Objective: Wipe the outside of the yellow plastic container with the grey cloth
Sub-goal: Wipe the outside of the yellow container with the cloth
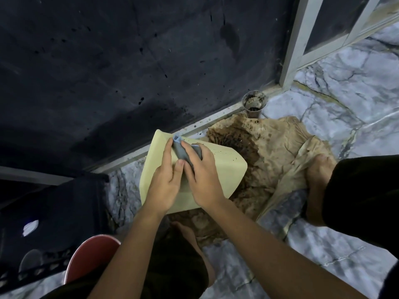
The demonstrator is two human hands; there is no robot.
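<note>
No writing, label, brand or number can be read anywhere in the view. The yellow container (218, 167) shows a plain side, and the grey cloth (183, 153) bears no print.

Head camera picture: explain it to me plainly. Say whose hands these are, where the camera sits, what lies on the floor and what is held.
There is no machine here. The camera sits on a person's head, looking down at their own two bare hands. The left hand steadies a yellow plastic container. The right hand presses a grey cloth against its outside. Under it, on the marble floor, lies a stained brown paper. A dirty clear cup stands by the wall.
</note>
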